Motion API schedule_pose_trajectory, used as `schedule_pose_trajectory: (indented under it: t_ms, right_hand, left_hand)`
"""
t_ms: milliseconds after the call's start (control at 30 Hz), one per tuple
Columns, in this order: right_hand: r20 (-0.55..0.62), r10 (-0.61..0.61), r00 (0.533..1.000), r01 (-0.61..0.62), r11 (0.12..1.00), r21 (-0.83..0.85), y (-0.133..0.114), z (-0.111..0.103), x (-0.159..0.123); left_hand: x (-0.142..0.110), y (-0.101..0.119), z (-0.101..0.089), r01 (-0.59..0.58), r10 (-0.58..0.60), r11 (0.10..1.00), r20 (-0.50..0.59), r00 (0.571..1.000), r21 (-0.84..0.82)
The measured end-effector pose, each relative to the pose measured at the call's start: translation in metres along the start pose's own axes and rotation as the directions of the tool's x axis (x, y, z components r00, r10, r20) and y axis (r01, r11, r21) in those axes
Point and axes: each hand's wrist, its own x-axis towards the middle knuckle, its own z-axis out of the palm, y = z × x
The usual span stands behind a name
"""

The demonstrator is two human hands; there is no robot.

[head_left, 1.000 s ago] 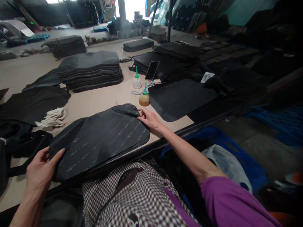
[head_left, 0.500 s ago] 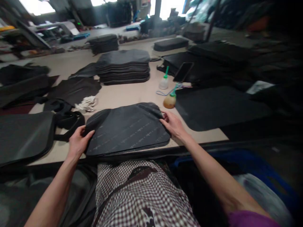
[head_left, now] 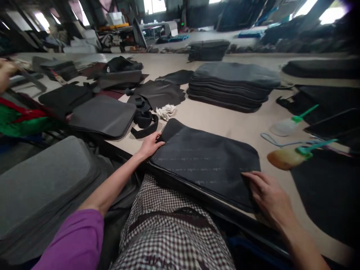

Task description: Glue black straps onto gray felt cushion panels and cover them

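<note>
At the near edge of the table (head_left: 202, 119) lie black printed panels (head_left: 199, 157), pinched at the left end by the left hand (head_left: 149, 146) and at the right by the right hand (head_left: 271, 195). An amber bottle (head_left: 287, 158) tilts just beyond the right end; pale crumpled cloth (head_left: 165, 111) lies near the left.

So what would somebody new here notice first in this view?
Probably the left hand and right hand at opposite ends of the dark printed piece, by the near edge of the table. Then the thick dark stack beyond it, and the amber bottle to its right.
</note>
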Motion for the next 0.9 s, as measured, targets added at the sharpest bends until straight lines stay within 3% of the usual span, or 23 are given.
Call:
schedule_pose_trajectory:
  t_ms: [900]
  right_hand:
    - [0.045, 0.081, 0.996, -0.081, 0.997, -0.002, -0.007, -0.006, 0.004]
  left_hand:
    - [-0.012, -0.009, 0.004, -0.043, 0.043, 0.999, -0.045, 0.998, 0.017]
